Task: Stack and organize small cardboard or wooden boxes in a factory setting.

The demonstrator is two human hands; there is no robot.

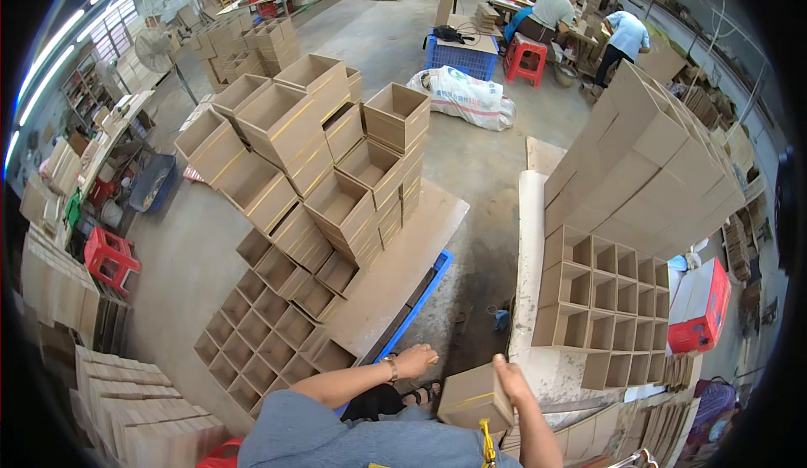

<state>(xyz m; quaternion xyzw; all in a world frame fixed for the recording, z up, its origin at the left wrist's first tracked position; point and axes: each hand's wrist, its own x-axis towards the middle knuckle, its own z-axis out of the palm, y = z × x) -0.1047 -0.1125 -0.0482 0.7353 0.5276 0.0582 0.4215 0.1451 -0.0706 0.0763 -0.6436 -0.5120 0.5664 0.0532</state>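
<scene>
My right hand (513, 381) grips a brown cardboard box (471, 394) low in front of my body, thumb along its upper edge. A yellow line runs along the box's side. To the left of it, my left hand (415, 361) is apart from the box, its fingers curled in with nothing visible in them. That hand is near the corner of a blue crate (412, 304) with a board (433, 216) on top. Stacked open cardboard boxes (340, 203) with yellow lines stand beyond my left hand.
Open boxes (273, 329) stand in rows at left. On the right, more boxes (618, 291) and a tall cardboard stack (639, 153) stand along a pale bench (528, 241). A white sack (462, 98) lies ahead. Two people work at the far right, near a red stool (527, 58).
</scene>
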